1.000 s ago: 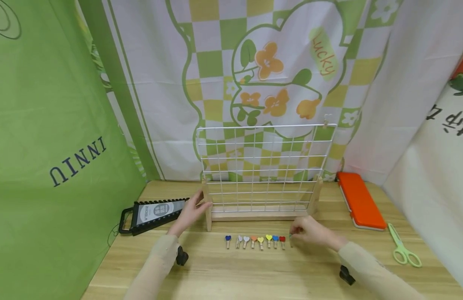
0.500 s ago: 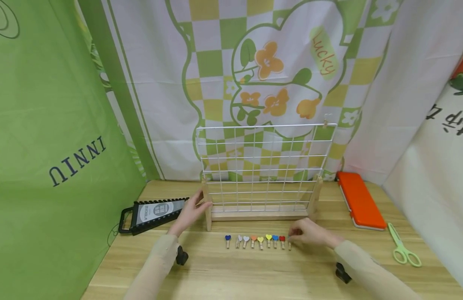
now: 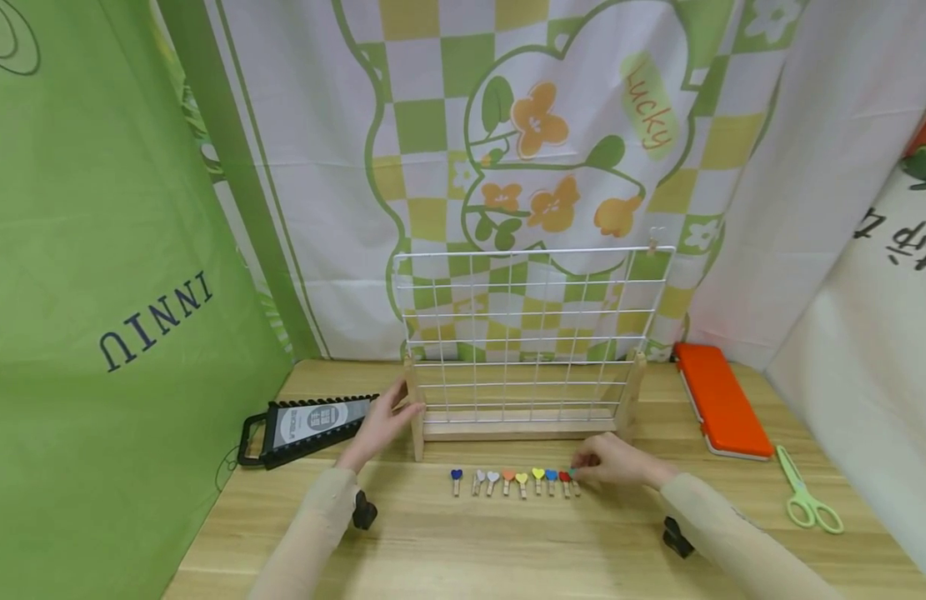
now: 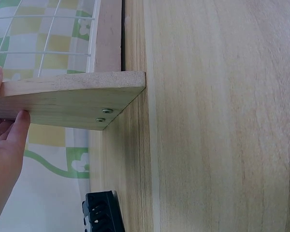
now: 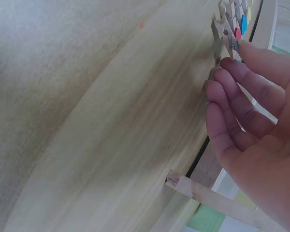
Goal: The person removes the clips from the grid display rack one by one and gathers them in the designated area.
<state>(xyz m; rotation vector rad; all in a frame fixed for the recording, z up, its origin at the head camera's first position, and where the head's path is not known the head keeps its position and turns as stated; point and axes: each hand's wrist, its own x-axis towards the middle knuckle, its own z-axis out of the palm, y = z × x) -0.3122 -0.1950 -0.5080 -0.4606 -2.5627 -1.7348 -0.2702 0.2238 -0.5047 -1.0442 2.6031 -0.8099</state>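
Note:
My left hand grips the left wooden upright of a white wire grid rack; the left wrist view shows the thumb and fingers on opposite faces of the board. With thumb and forefinger, my right hand pinches a small wooden clothespin at the right end of a row. Its green heart is mostly covered by the fingers. Beside it stands the clothespin with a red heart. Several more heart clothespins run leftward, ending at a dark blue one set slightly apart.
A black-edged holder with a grey label lies left of the rack. To the right are an orange case and light green scissors. A small clip sits on the grid's top right corner. Patterned cloth hangs behind.
My right hand has shifted slightly left, bringing the pinched clothespin close beside the red one. The left hand stays on the upright.

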